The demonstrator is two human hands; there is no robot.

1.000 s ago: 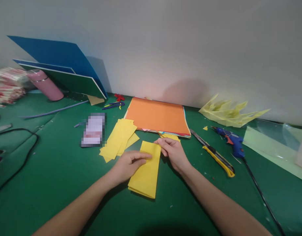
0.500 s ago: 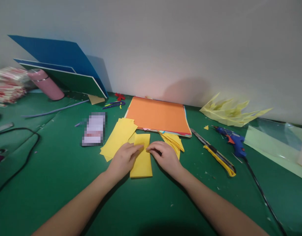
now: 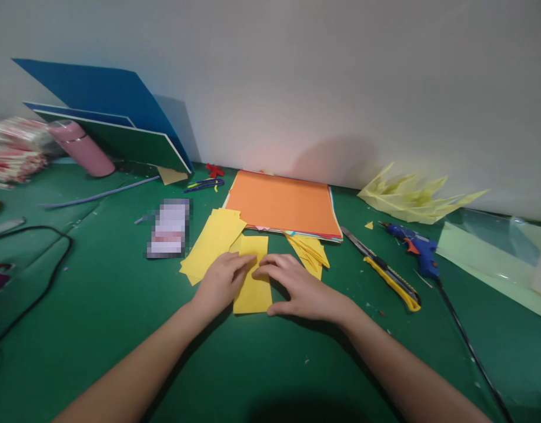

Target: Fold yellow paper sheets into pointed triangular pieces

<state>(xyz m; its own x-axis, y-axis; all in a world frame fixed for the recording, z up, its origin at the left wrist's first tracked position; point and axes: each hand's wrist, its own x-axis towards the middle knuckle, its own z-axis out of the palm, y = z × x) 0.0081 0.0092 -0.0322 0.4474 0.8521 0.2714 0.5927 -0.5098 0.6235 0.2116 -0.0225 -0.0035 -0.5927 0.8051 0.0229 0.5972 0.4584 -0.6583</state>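
Observation:
A yellow paper rectangle [image 3: 255,294] lies upright in front of me, its lower edge toward me. My left hand [image 3: 221,281] presses on its left side, with thumb and fingers drawn together and the fingertips on the paper. On the right side, the fingertips of my right hand [image 3: 294,288] reach over the paper, while its thumb is spread away near the lower right corner. A pile of yellow paper strips [image 3: 217,235] is just beyond my left hand. Folded yellow pieces [image 3: 312,252] lie behind my right hand.
A stack of orange paper [image 3: 283,202] lies behind. To the right are a yellow cutter knife [image 3: 391,279], a blue glue gun [image 3: 418,247] with its cord and a pale yellow folded-paper piece [image 3: 411,200]. A blurred phone [image 3: 170,229], pink bottle [image 3: 83,150] and leaning boards [image 3: 107,97] are left.
My right hand has opened from a pinch at the paper's right edge, its thumb dropping toward the lower corner and its fingers shifting left over the paper. My left hand stays nearly in place.

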